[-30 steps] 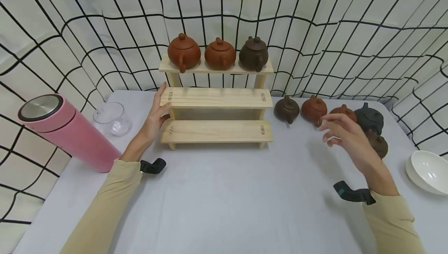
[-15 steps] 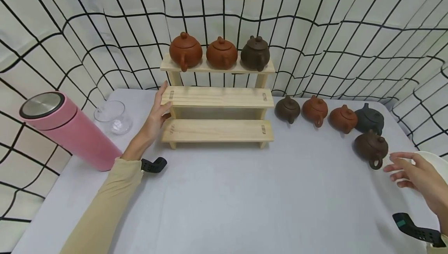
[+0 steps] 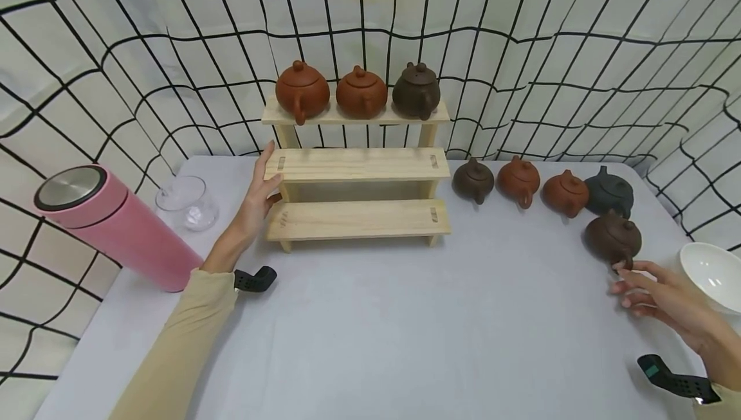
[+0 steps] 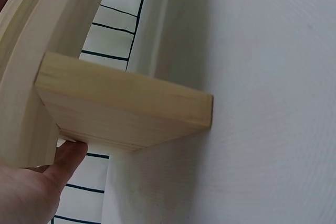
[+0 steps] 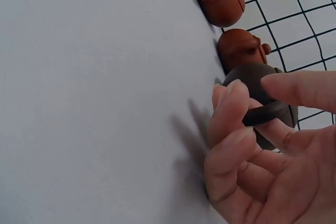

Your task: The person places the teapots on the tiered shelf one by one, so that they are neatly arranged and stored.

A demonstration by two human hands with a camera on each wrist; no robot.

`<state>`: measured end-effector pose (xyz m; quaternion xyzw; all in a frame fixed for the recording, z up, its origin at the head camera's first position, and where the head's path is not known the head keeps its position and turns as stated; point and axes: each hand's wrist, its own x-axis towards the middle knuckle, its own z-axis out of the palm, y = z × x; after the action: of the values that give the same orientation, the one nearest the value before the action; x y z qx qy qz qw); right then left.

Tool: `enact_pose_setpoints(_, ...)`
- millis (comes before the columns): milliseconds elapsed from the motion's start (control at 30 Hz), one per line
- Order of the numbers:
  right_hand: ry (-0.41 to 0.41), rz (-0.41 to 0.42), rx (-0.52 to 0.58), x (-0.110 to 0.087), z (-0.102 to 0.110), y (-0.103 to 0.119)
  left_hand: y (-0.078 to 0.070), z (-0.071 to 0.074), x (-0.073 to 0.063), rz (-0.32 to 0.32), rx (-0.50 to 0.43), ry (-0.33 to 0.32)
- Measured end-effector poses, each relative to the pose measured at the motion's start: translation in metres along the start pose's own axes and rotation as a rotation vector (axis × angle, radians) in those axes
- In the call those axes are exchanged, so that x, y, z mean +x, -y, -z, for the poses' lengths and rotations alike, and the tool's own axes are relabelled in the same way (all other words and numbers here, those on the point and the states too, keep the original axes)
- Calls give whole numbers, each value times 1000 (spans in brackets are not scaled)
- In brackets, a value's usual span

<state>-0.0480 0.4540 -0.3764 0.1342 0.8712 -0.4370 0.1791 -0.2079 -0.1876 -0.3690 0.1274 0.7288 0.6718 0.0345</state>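
Note:
My left hand [image 3: 251,204] rests against the left end of a three-tier wooden display stand [image 3: 356,164], one finger straight along its edge. In the left wrist view, a fingertip touches the wood beneath a plank [image 4: 26,103]. At the right, my right hand [image 3: 674,301] has its fingers curled at the handle of a dark brown teapot [image 3: 612,238]. That teapot [image 5: 252,77] sits on the table, and in the right wrist view the fingers surround its handle [image 5: 265,113]. Two reddish teapots [image 3: 303,91] and a dark one [image 3: 417,91] stand on the top tier.
More teapots line the table's back right: a dark brown one [image 3: 473,180], reddish ones [image 3: 518,182] and a grey one [image 3: 609,192]. A white bowl [image 3: 712,272] stands beside my right hand. Left are a pink thermos [image 3: 130,230] and a clear glass [image 3: 185,204]. Black wire mesh [image 3: 370,34] surrounds the table.
My right hand has moved from beside the reddish teapots rightward and toward me, then in to the dark brown teapot's handle. The left hand stays at the stand.

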Motion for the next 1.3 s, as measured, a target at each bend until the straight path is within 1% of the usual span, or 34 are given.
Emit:
enact_pose_setpoints(67,3,9,68,5,-2,-1,0,1,-1,-1,0,-6)
enact_pose_setpoints(200,46,25,244,12,-5,-8,2,3,-1,-11,1,0)
enact_pose_setpoints(300,76,33,321,15,-5,-11,3,3,0,-17,4,8)
enact_pose_setpoints(433,78,43,337,14,-4,-15,4,2,0,-15,13,8)
enact_pose_setpoints(600,57,53,336,14,-5,-16,4,2,-1,-12,19,6)
enact_pose_setpoints(867,24,83,460,12,-8,-14,3,2,1,-13,1,-6)
enact_pose_setpoints(1100,-30,52,584,9,-14,-12,2,1,2,-18,16,-7)
enact_pose_setpoints(1200,-45,61,610,8,-18,-12,3,1,2,-15,16,-7)
enact_pose_setpoints(1300,-56,89,618,8,-21,-11,3,1,2,-12,8,-10)
